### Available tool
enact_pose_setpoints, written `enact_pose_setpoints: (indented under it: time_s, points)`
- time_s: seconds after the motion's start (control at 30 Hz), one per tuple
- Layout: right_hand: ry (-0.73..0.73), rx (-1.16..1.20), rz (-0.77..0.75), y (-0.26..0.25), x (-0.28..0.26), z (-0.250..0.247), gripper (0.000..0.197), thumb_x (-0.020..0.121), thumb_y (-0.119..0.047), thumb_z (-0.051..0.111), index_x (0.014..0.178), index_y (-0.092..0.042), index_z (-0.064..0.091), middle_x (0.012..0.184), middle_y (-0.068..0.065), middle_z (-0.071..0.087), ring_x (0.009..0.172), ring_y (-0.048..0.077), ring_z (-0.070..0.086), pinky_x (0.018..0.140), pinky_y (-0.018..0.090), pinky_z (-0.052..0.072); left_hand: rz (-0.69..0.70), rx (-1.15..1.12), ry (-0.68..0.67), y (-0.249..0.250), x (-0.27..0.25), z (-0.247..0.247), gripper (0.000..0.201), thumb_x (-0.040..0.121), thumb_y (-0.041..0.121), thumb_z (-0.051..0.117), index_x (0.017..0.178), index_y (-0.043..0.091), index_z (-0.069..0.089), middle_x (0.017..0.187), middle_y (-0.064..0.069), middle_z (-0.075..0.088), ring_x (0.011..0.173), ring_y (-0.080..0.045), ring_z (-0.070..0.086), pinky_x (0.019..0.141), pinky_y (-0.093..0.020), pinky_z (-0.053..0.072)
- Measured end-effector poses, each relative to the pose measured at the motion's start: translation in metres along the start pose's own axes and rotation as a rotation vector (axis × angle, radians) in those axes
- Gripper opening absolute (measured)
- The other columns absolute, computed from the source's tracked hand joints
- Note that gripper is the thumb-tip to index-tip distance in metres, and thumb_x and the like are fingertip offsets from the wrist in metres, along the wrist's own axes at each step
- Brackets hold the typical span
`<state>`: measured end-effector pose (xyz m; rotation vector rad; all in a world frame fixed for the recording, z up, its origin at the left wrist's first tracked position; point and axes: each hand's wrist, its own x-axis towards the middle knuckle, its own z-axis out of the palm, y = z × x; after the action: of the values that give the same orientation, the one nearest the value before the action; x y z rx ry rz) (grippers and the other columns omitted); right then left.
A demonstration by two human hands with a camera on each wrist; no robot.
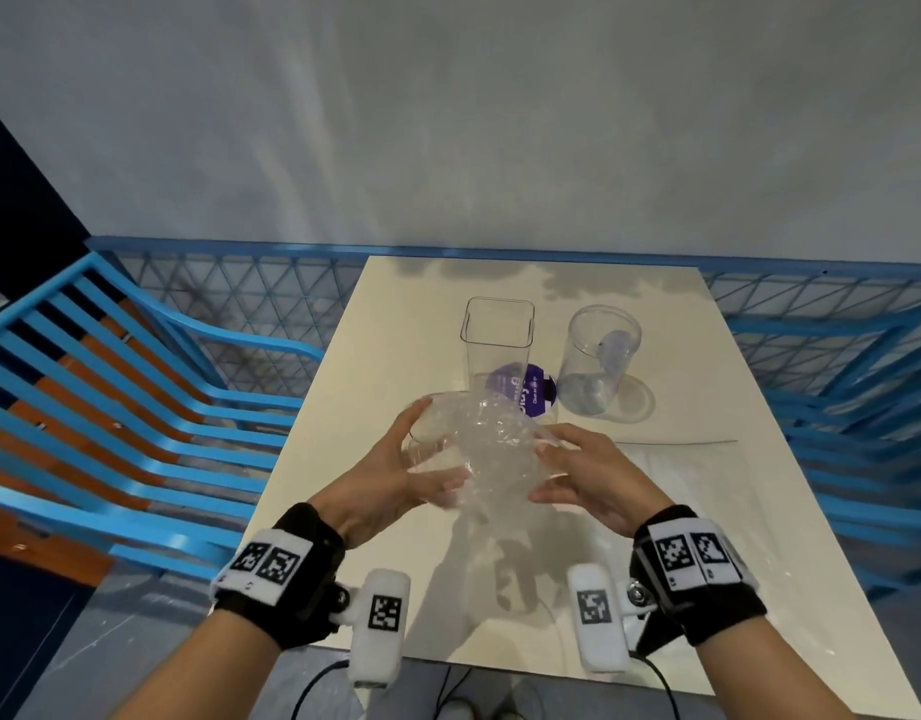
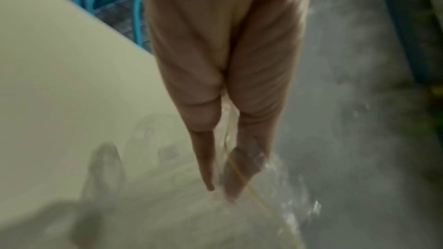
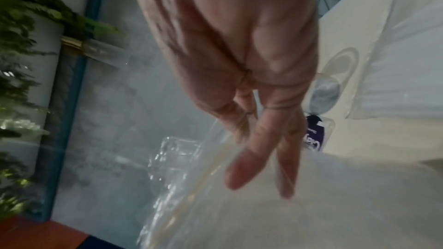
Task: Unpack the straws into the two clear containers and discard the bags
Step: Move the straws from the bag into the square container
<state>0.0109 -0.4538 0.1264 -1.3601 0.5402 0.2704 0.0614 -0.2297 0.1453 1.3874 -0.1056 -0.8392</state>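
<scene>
A crumpled clear plastic bag (image 1: 492,449) hangs above the middle of the cream table (image 1: 655,589). My left hand (image 1: 437,444) holds its left side, fingers over it and thumb under. From the right, my right hand (image 1: 544,467) grips it the same way. In the wrist views the shiny bag (image 2: 287,205) (image 3: 172,158) lies against fairly straight fingers (image 2: 206,158) (image 3: 242,168). Behind it stand a tall square clear container (image 1: 497,335) and a round clear container (image 1: 598,356) with a pale blurred thing inside. I cannot make out any straws.
A purple label (image 1: 520,389) shows through the foot of the square container. A flat clear bag (image 1: 697,475) lies on the table's right half. Blue slatted chairs (image 1: 136,407) flank the table, and a blue mesh fence (image 1: 250,293) runs behind it.
</scene>
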Motion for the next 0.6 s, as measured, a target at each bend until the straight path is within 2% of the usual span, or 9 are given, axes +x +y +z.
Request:
enact_pose_setpoints:
  time_s: [0.1, 0.17, 0.23, 0.3, 0.37, 0.43, 0.5, 0.53, 0.6]
  points:
    - [0.119, 0.075, 0.007, 0.014, 0.003, 0.005, 0.029, 0.096, -0.008, 0.053, 0.12, 0.007, 0.054, 0.094, 0.014, 0.057, 0.05, 0.015, 0.058, 0.052, 0.021, 0.055, -0.009, 0.234, 0.028, -0.009, 0.008, 0.001, 0.112, 0.071, -0.019, 0.069, 0.144, 0.046, 0.015, 0.131, -0.013, 0.041, 0.081, -0.019, 0.065, 0.073, -0.036, 0.058]
    - [0.143, 0.124, 0.034, 0.019, 0.002, 0.011, 0.025, 0.098, -0.008, 0.051, 0.115, 0.009, 0.056, 0.08, 0.01, 0.054, 0.052, 0.015, 0.052, 0.049, 0.018, 0.053, 0.024, 0.326, 0.052, -0.01, 0.012, 0.006, 0.114, 0.068, -0.02, 0.07, 0.144, 0.043, 0.014, 0.123, -0.005, 0.044, 0.079, -0.016, 0.062, 0.069, -0.032, 0.059]
    - [0.134, 0.154, 0.055, 0.02, 0.002, 0.014, 0.024, 0.099, -0.01, 0.047, 0.113, 0.006, 0.058, 0.09, 0.013, 0.056, 0.058, 0.015, 0.047, 0.045, 0.017, 0.049, 0.066, 0.344, 0.067, -0.012, 0.019, 0.009, 0.11, 0.064, -0.019, 0.072, 0.143, 0.036, 0.019, 0.122, 0.0, 0.049, 0.079, -0.017, 0.062, 0.069, -0.031, 0.057]
    - [0.072, 0.2, 0.067, 0.017, 0.002, 0.012, 0.032, 0.101, -0.02, 0.046, 0.12, 0.003, 0.058, 0.092, 0.016, 0.055, 0.06, 0.016, 0.046, 0.044, 0.019, 0.045, 0.067, 0.345, 0.131, -0.012, 0.023, 0.01, 0.097, 0.062, -0.011, 0.079, 0.139, 0.026, 0.032, 0.116, -0.002, 0.06, 0.077, -0.017, 0.065, 0.07, -0.029, 0.055]
    - [-0.022, 0.19, 0.11, 0.015, -0.001, 0.006, 0.039, 0.096, -0.036, 0.052, 0.128, -0.014, 0.056, 0.101, 0.013, 0.055, 0.069, 0.021, 0.053, 0.05, 0.026, 0.05, 0.06, 0.434, 0.247, -0.014, 0.027, 0.007, 0.078, 0.057, 0.005, 0.087, 0.125, 0.018, 0.049, 0.103, -0.002, 0.067, 0.078, -0.015, 0.066, 0.073, -0.029, 0.054]
    - [-0.119, 0.091, 0.196, 0.019, -0.006, 0.002, 0.045, 0.09, -0.047, 0.056, 0.133, -0.035, 0.049, 0.124, 0.007, 0.047, 0.093, 0.035, 0.061, 0.064, 0.038, 0.058, 0.059, 0.528, 0.37, -0.018, 0.028, 0.007, 0.058, 0.055, 0.017, 0.089, 0.105, 0.018, 0.06, 0.094, 0.001, 0.068, 0.081, -0.015, 0.065, 0.072, -0.027, 0.053]
    - [-0.2, 0.082, 0.232, 0.022, -0.011, 0.001, 0.047, 0.089, -0.039, 0.056, 0.134, -0.044, 0.043, 0.132, 0.007, 0.04, 0.105, 0.048, 0.059, 0.073, 0.047, 0.059, 0.088, 0.583, 0.442, -0.021, 0.025, 0.008, 0.042, 0.058, 0.02, 0.088, 0.09, 0.018, 0.061, 0.086, 0.002, 0.067, 0.079, -0.017, 0.062, 0.064, -0.023, 0.049]
    - [-0.214, 0.103, 0.215, 0.022, -0.011, 0.002, 0.046, 0.089, -0.028, 0.054, 0.133, -0.041, 0.044, 0.132, 0.01, 0.041, 0.102, 0.049, 0.061, 0.074, 0.048, 0.06, 0.092, 0.628, 0.442, -0.022, 0.024, 0.008, 0.04, 0.06, 0.023, 0.087, 0.089, 0.017, 0.061, 0.085, 0.002, 0.066, 0.08, -0.018, 0.06, 0.063, -0.023, 0.047]
    - [-0.169, 0.052, 0.132, 0.018, -0.01, 0.001, 0.046, 0.087, -0.002, 0.045, 0.127, -0.023, 0.052, 0.121, 0.013, 0.056, 0.083, 0.039, 0.067, 0.07, 0.041, 0.06, 0.066, 0.771, 0.379, -0.019, 0.022, 0.003, 0.053, 0.062, 0.032, 0.086, 0.104, 0.015, 0.059, 0.099, 0.002, 0.06, 0.092, -0.02, 0.057, 0.074, -0.027, 0.047]
